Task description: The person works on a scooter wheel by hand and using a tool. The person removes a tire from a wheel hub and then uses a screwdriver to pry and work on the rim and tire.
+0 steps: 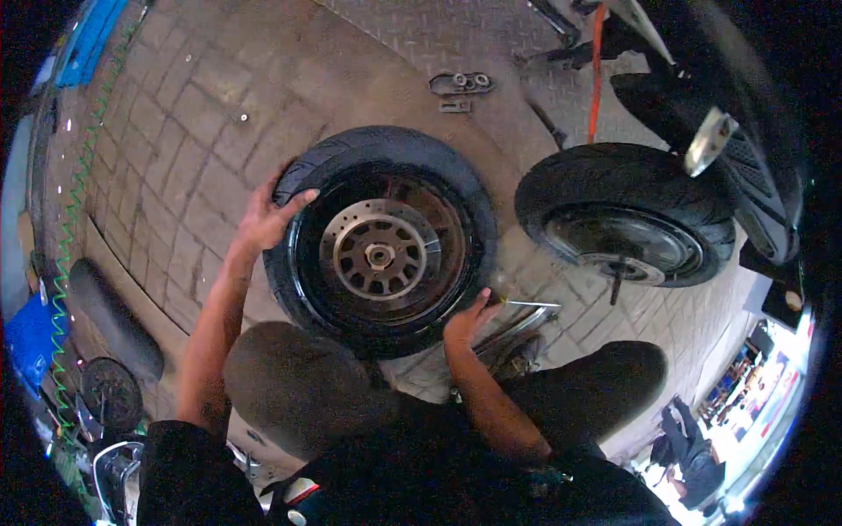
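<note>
A motorcycle wheel point(377, 145) with a black tyre and a slotted brake disc point(355, 219) is tilted up between my knees, disc side towards me. My left hand point(270, 217) is closed on the tyre's upper left edge, thumb over the sidewall. Against the lower right edge of the tyre is my right hand point(467, 323), fingers curled. From those fingers a slim tool with a shiny metal shaft point(533, 304) points to the right; its handle is mostly hidden in the hand, so I cannot tell its kind.
On the right stands a motorcycle with its mounted wheel point(627, 180) and a red strap point(596, 79). Small metal parts point(460, 83) lie on the paving ahead. A long dark seat point(114, 316) and a green coiled hose point(63, 263) are at left. A person point(688, 456) is at far lower right.
</note>
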`<action>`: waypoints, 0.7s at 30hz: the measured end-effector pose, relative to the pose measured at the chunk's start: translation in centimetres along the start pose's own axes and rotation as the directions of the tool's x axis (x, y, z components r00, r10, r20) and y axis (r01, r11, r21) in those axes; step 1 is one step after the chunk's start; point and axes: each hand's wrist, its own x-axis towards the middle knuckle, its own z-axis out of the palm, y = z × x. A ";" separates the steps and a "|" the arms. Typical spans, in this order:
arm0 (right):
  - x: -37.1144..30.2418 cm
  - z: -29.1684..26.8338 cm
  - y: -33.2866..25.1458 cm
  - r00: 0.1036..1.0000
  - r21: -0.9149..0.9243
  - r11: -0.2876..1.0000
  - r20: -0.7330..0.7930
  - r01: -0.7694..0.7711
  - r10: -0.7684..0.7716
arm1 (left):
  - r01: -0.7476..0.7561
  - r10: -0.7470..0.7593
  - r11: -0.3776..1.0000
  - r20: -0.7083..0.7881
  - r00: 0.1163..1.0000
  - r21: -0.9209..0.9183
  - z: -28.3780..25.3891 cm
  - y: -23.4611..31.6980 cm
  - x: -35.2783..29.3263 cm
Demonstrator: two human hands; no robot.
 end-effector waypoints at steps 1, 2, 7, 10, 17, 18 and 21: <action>0.2 0.4 0.2 0.998 -0.105 0.993 -0.015 -0.061 0.060 | -0.011 0.011 1.000 0.005 1.000 -0.007 0.0 -0.4 0.1; 0.3 0.9 0.1 0.999 0.045 0.999 -0.046 -0.023 0.025 | -0.042 0.042 0.998 0.006 0.999 -0.039 0.1 -0.7 0.0; 0.5 -0.3 -2.2 0.984 0.192 0.981 -0.168 -0.030 0.063 | 0.091 -0.091 0.996 -0.023 0.996 0.011 0.0 -0.1 -0.2; 0.5 -1.8 -3.6 0.983 0.303 0.953 -0.181 0.019 0.038 | -0.043 0.043 0.999 -0.008 0.999 0.009 0.3 0.9 -0.2; 6.0 -4.7 -8.0 0.982 0.253 0.950 -0.098 0.182 -0.162 | 0.230 -0.219 0.973 -0.262 0.940 0.011 -0.4 -2.1 -4.6; 7.2 -5.2 -9.1 0.966 0.262 0.930 -0.090 0.257 -0.241 | 0.209 -0.207 0.978 -0.311 0.927 -0.027 -0.1 -3.1 -5.7; 9.0 -6.7 -11.7 0.904 0.211 0.879 -0.098 0.427 -0.416 | 0.229 -0.312 0.940 -0.365 0.877 -0.251 1.1 -6.0 -8.9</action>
